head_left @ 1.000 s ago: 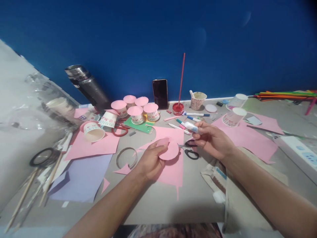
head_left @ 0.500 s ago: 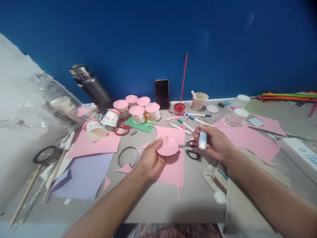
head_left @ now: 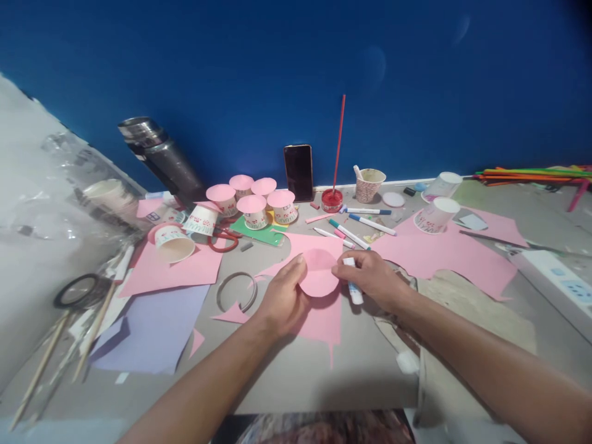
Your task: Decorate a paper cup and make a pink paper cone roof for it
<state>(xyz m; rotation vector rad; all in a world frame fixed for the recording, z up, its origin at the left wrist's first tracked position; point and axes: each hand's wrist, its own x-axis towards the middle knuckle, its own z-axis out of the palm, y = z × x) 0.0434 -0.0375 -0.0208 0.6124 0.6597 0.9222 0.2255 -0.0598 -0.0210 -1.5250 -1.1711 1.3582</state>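
Observation:
A round pink paper disc [head_left: 319, 280] is pinched at its left edge by my left hand [head_left: 284, 293], thumb on top. My right hand [head_left: 372, 274] is closed around a white and blue glue stick [head_left: 354, 283], which points down toward me. The thumb and fingertips of that hand also reach the disc's right edge. Beneath the disc lies a larger cut sheet of pink paper [head_left: 326, 327]. The black-handled scissors are hidden behind my right hand.
Decorated paper cups with pink paper tops [head_left: 252, 213] stand at the back left, near red-handled scissors [head_left: 224, 240] and a dark flask [head_left: 161, 160]. A phone [head_left: 298, 172] leans on the wall. Markers [head_left: 350, 234], a tape ring [head_left: 237, 292] and a power strip [head_left: 555, 287] lie around.
My right hand has moved left with the glue stick to the disc's right edge, covering the black scissors. The disc is still in my left hand. The view has shifted slightly.

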